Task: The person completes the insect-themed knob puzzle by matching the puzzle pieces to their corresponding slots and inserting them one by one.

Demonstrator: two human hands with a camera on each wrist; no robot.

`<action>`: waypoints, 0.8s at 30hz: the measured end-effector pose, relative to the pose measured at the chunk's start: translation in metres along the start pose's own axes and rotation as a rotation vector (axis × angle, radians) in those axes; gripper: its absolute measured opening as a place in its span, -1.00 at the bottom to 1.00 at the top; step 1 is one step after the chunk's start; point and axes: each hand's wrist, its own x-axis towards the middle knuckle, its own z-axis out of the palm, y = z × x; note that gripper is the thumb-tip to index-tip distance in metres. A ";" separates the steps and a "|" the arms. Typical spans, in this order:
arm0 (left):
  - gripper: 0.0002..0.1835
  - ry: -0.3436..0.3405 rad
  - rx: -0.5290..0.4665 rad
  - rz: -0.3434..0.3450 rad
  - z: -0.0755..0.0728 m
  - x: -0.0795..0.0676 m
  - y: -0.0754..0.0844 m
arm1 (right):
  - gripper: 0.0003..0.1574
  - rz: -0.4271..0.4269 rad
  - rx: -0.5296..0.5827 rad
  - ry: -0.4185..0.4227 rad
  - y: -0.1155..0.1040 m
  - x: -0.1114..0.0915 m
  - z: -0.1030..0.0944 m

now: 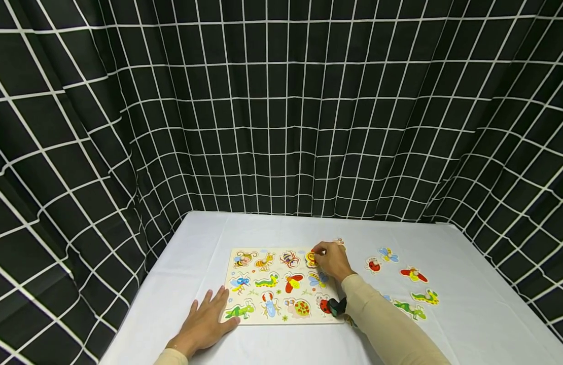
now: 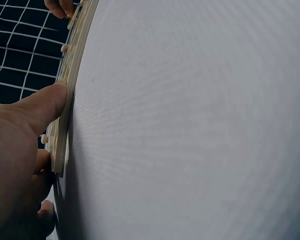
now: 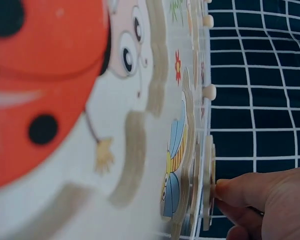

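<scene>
A wooden peg puzzle board (image 1: 258, 321) with insect pictures lies on the white table. At its upper right corner my right hand (image 1: 333, 261) pinches a yellow and red butterfly piece (image 1: 310, 260). The right wrist view shows thumb and finger on the knob of this piece (image 3: 208, 185), which stands at the board's surface; whether it is seated I cannot tell. Nearer lie the blue-winged insect's recess (image 3: 172, 190) and the ladybug's recess (image 3: 45, 75). My left hand (image 1: 204, 322) rests at the board's lower left corner, fingers extended, its thumb (image 2: 50, 100) touching the front edge.
Loose pieces lie right of the board: a ladybug (image 1: 374, 264), a blue-winged insect (image 1: 388, 254), a red-winged beetle (image 1: 414, 274), a caterpillar (image 1: 425, 297) and a grasshopper (image 1: 410, 309). Others are partly hidden by the right arm. A black gridded curtain (image 1: 281, 111) surrounds the table.
</scene>
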 end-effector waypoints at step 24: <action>-0.09 0.001 0.003 0.004 -0.001 0.001 -0.001 | -0.93 0.044 -0.028 -0.042 0.006 0.003 0.008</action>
